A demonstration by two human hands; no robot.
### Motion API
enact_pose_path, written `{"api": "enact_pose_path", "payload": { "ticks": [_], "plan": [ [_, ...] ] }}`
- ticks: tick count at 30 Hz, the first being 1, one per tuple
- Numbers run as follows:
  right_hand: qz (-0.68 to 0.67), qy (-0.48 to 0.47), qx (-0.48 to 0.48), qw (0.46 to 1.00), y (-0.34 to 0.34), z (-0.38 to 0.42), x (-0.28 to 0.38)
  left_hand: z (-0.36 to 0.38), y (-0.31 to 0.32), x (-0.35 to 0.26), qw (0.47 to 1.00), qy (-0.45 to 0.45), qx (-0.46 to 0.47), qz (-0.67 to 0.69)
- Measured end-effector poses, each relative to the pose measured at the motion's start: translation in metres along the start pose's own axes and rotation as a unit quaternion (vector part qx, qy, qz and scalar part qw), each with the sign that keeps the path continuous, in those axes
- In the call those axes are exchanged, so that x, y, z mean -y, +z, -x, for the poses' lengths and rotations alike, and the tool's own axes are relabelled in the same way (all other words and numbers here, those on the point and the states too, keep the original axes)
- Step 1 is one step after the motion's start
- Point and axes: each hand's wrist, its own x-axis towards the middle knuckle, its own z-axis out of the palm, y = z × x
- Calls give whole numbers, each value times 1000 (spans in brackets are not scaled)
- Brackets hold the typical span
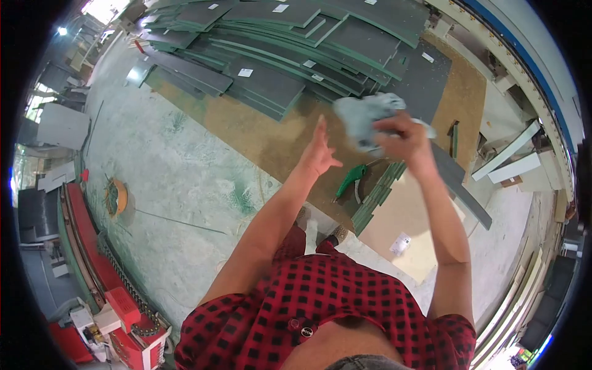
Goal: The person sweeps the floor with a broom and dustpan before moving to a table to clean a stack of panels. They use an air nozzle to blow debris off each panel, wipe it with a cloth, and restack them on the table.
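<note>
My right hand [404, 139] grips a pale blue cloth [361, 117], which is blurred by motion and hangs above the brown board on the floor. To its left, my left hand [319, 154] is raised with fingers spread and nothing in it. Below and between the two hands lies a green-handled tool [351, 180], its kind not clear from here. Beside that tool is a stack of narrow green-edged strips [379, 197]. Beyond my hands, dark grey panels with green edges [265, 86] lie in overlapping piles, some bearing white labels.
A beige board [401, 228] with a label lies by my feet. White strips [515, 160] lean at the right near a long machine. Red machinery with a chain [123, 302] stands at lower left. An orange ring-shaped object [121, 196] sits on the concrete floor.
</note>
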Motion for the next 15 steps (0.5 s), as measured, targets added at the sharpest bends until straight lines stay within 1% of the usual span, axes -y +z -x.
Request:
{"api": "enact_pose_path", "payload": {
  "ticks": [1, 2, 3, 4, 5, 6, 7, 8, 9, 11, 12, 13, 14, 15],
  "plan": [
    [-81, 8, 30, 996, 19, 2, 12, -20, -13, 3, 1000, -5, 6, -3],
    [-163, 15, 58, 985, 39, 4, 23, -52, -41, 11, 954, 103, 279, 35],
    [-256, 49, 84, 962, 60, 4, 29, -69, -58, 15, 822, 198, 529, 72],
    [-349, 82, 107, 927, 82, 4, 29, -60, -57, 13, 764, 199, 590, 169],
    [-370, 108, 112, 916, 107, 3, 25, -45, -56, 12, 696, 195, 638, 265],
    [-392, 134, 120, 902, 128, 2, 18, -26, -63, 8, 697, 184, 641, 264],
    [-395, 135, 113, 902, 138, 0, 13, -5, -74, 3, 792, 222, 513, 244],
    [-335, 160, 77, 925, 149, -4, 12, 7, -84, -2, 866, 262, 368, 215],
    [-273, 180, 47, 944, 162, -10, 9, 11, -92, -8, 866, 270, 363, 211],
    [-230, 178, -108, 951, 182, -20, -12, 23, -116, -26, 943, 181, 223, 167],
    [-204, 195, -125, 951, 192, -23, -28, 54, -109, -28, 954, 250, 136, 93],
    [-179, 208, -142, 951, 201, -29, -41, 82, -94, -26, 949, 312, 42, 19],
    [-177, 194, -130, 956, 210, -28, -43, 67, -106, -25, 970, 222, -1, 98],
    [-175, 180, -121, 960, 218, -23, -43, 49, -118, -27, 975, 128, -36, 179]
  ]
}}
